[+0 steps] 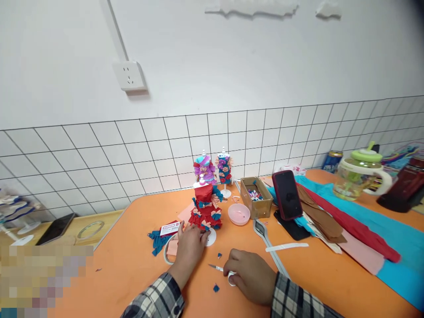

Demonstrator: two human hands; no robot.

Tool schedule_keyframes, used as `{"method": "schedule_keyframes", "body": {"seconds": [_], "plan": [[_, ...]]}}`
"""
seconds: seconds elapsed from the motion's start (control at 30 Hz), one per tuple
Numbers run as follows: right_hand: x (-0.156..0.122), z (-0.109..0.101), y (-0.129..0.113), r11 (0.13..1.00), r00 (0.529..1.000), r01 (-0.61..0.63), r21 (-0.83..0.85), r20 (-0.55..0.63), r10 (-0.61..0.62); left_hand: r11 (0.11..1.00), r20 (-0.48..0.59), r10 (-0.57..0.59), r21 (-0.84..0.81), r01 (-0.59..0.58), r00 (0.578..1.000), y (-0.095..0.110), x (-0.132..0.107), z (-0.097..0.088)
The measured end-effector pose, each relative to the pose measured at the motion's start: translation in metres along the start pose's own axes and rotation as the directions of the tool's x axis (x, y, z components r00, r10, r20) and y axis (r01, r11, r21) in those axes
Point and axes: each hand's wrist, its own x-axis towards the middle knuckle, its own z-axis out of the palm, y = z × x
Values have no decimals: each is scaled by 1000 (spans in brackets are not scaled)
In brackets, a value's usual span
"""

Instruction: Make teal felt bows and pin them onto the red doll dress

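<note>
A small red doll dress [203, 205] with pink and teal frills stands on a white mini mannequin with a round base [211, 237]. My left hand [191, 245] is at its lower hem, fingers curled against the frills; the fingertips are partly hidden. On the orange table to the right, my right hand [250, 274] is closed round the white handles of small scissors [217, 267], their blades pointing left. Teal fabric scraps [216, 288] lie near the blades. Beside my left wrist are a roll of tape [166, 255], folded pink cloth [172, 247] and a white-labelled packet [170, 228].
Two more dressed mannequins [224, 170] stand behind. Rightward are a pink bowl [239, 214], a cardboard box [256, 198] of small pieces, a propped phone [287, 195], a white strip [286, 247], fabric strips [351, 225] and a lidded jug [356, 174]. A tiled wall [159, 154] bounds the back.
</note>
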Motion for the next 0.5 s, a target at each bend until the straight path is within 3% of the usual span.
{"method": "schedule_keyframes", "body": {"seconds": [0.23,0.33,0.5], "plan": [[2,1,12,997,998,-9,82,-55,13,994,-88,91,-58,-97,992,-9,-21,-19],[0,-4,14,996,996,-64,55,-66,67,989,-131,102,-93,-115,986,-33,-38,-35],[-5,-7,13,992,988,-123,6,-91,123,978,-65,182,-92,-188,981,-80,-62,-54]]}}
